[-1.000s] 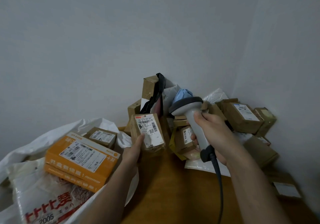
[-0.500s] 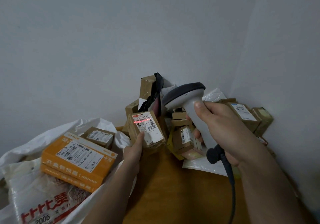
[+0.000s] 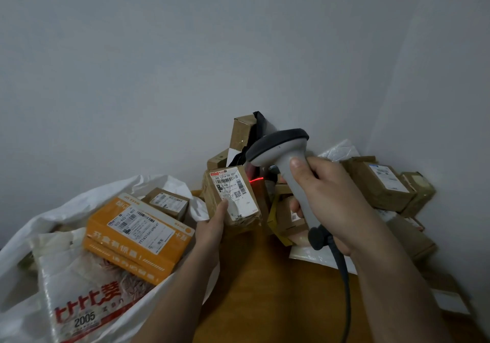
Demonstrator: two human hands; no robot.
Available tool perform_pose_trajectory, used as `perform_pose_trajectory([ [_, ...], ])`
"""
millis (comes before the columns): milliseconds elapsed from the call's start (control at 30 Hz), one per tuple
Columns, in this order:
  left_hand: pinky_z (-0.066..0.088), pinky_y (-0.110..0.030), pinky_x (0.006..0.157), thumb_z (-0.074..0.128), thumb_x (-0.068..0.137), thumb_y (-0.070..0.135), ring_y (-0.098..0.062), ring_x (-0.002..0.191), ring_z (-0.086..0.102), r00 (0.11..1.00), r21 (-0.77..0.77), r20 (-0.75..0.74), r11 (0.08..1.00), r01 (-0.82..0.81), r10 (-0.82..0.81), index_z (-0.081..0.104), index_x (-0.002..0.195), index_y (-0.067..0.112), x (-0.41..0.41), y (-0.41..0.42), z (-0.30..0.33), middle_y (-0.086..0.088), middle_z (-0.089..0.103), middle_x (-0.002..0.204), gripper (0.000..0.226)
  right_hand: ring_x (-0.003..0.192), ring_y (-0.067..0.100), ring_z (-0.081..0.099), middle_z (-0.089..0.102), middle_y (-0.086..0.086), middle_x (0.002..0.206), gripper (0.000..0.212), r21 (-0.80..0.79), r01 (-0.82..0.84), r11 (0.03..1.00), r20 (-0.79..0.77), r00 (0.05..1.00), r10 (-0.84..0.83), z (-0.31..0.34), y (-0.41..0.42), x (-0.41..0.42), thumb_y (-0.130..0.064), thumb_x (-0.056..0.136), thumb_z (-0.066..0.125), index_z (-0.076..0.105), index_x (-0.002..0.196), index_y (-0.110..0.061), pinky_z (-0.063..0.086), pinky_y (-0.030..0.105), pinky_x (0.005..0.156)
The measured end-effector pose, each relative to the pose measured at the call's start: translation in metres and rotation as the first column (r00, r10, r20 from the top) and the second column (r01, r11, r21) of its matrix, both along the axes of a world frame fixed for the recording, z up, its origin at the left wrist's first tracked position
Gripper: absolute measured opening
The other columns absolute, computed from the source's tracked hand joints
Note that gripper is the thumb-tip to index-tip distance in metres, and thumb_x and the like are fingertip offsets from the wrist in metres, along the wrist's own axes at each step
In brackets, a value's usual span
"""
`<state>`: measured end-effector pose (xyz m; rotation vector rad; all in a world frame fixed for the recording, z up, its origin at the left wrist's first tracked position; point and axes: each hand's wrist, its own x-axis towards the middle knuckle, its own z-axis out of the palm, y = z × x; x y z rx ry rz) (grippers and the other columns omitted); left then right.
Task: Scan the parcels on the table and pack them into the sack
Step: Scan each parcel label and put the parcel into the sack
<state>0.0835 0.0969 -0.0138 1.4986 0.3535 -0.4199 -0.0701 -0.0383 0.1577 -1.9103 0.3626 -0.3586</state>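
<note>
**Parcel held up beside scanner beam, sack open at left**

A small brown parcel (image 3: pixel 233 196) is held upright above the wooden table (image 3: pixel 265 276) by the left hand (image 3: pixel 212 226); the thumb is pressed against the labelled front face, the fingers are hidden behind the box. The white shipping label with barcodes and a QR code is turned toward the camera.

A grey handheld scanner (image 3: pixel 286 162) is gripped by the right hand (image 3: pixel 334 199), fingers and thumb curled round the handle, dark-rimmed head pointed left. A dark cable (image 3: pixel 342 276) hangs from the base of the handle. A short red line (image 3: pixel 256 180) is seen just beside the parcel's right edge, not on the label.

The white sack (image 3: pixel 66 210) lies open at left. Inside it, an orange box (image 3: pixel 138 236) is resting on a white printed packet (image 3: pixel 79 289), with a small brown box (image 3: pixel 167 202) behind.

A pile of brown parcels (image 3: pixel 381 183) is stacked in the corner, against the wall (image 3: pixel 185 64)
</note>
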Motion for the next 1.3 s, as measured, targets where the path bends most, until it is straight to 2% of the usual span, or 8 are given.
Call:
perform_pose_trajectory([
  [200, 0.050, -0.040, 0.098, 0.065, 0.081, 0.059, -0.023, 0.105, 0.065, 0.998, -0.028, 0.056, 1.000, -0.004, 0.006, 0.053, 0.132, 0.009, -0.008, 0.031, 0.005, -0.006, 0.068, 0.114, 0.072, 0.052, 0.003, 0.058, 0.061, -0.001, 0.067, 0.032, 0.005, -0.034, 0.999, -0.014, 0.999, 0.035, 0.000, 0.034, 0.007, -0.041, 0.102, 0.039, 0.061, 0.095, -0.017, 0.043, 0.018, 0.051],
  [300, 0.056, -0.028, 0.076, 0.063, 0.084, 0.057, -0.020, 0.097, 0.068, 0.997, -0.041, 0.081, 0.999, -0.003, 0.007, 0.056, 0.129, 0.008, -0.012, 0.054, 0.007, -0.006, 0.070, 0.110, 0.066, 0.046, -0.004, 0.057, 0.061, -0.004, 0.067, 0.031, 0.006, -0.070, 0.997, -0.025, 0.997, 0.071, -0.002, 0.057, 0.014, -0.040, 0.102, 0.038, 0.060, 0.099, -0.018, 0.039, 0.012, 0.043],
  [400, 0.053, -0.023, 0.061, 0.063, 0.084, 0.057, -0.019, 0.086, 0.071, 0.996, -0.013, 0.087, 1.000, -0.023, 0.024, 0.062, 0.120, 0.004, -0.017, 0.079, 0.009, -0.008, 0.073, 0.101, 0.064, 0.056, 0.003, 0.062, 0.064, 0.001, 0.074, 0.030, 0.046, -0.120, 0.992, -0.045, 0.991, 0.122, -0.011, 0.081, 0.022, -0.041, 0.102, 0.041, 0.060, 0.098, -0.019, 0.049, 0.024, 0.057],
  [600, 0.052, -0.042, 0.094, 0.068, 0.075, 0.064, -0.023, 0.109, 0.061, 0.935, -0.017, 0.245, 0.966, -0.259, 0.255, 0.046, 0.134, 0.009, -0.026, 0.146, 0.010, -0.008, 0.060, 0.124, 0.083, 0.057, 0.009, 0.061, 0.064, 0.006, 0.074, 0.025, 0.165, -0.176, 0.970, -0.120, 0.973, 0.197, -0.028, 0.129, 0.031, -0.040, 0.102, 0.040, 0.057, 0.092, -0.024, 0.046, 0.024, 0.055],
  [833, 0.037, -0.047, 0.106, 0.061, 0.085, 0.054, -0.033, 0.130, 0.037, 0.655, 0.124, 0.339, 0.658, -0.743, 0.676, 0.025, 0.137, 0.007, -0.036, 0.211, 0.001, -0.016, 0.032, 0.142, 0.080, 0.061, 0.015, 0.061, 0.066, 0.007, 0.068, 0.031, 0.211, -0.155, 0.965, -0.135, 0.973, 0.186, -0.040, 0.161, 0.036, -0.041, 0.102, 0.041, 0.059, 0.098, -0.016, 0.049, 0.029, 0.060],
  [1033, 0.025, -0.056, 0.114, 0.039, 0.090, 0.069, -0.041, 0.143, 0.022, 0.850, 0.408, 0.029, 0.770, -0.490, 0.526, 0.018, 0.151, 0.001, -0.040, 0.211, -0.027, -0.023, 0.023, 0.156, 0.094, 0.054, 0.008, 0.061, 0.065, 0.009, 0.078, 0.029, 0.210, -0.136, 0.968, -0.164, 0.971, 0.172, -0.050, 0.163, 0.037, -0.036, 0.102, 0.041, 0.058, 0.095, -0.014, 0.049, 0.024, 0.054],
  [1133, 0.023, -0.048, 0.113, 0.049, 0.097, 0.046, -0.042, 0.141, 0.022, 0.901, 0.451, 0.078, 0.791, -0.414, 0.427, 0.013, 0.151, -0.001, -0.026, 0.205, -0.018, -0.023, 0.008, 0.157, 0.080, 0.056, 0.011, 0.061, 0.064, 0.011, 0.076, 0.030, 0.211, -0.116, 0.971, -0.178, 0.972, 0.155, -0.054, 0.153, 0.035, -0.036, 0.102, 0.042, 0.060, 0.095, -0.013, 0.048, 0.027, 0.056],
  [1300, 0.030, -0.049, 0.110, 0.072, 0.087, 0.021, -0.043, 0.135, 0.029, 0.902, 0.446, 0.202, 0.784, -0.431, 0.381, 0.001, 0.153, 0.008, -0.013, 0.191, -0.011, -0.023, 0.009, 0.152, 0.098, 0.053, 0.010, 0.059, 0.063, 0.011, 0.075, 0.027, 0.228, -0.017, 0.973, -0.221, 0.973, 0.069, -0.061, 0.128, 0.027, -0.038, 0.103, 0.041, 0.058, 0.101, -0.017, 0.043, 0.024, 0.053],
])
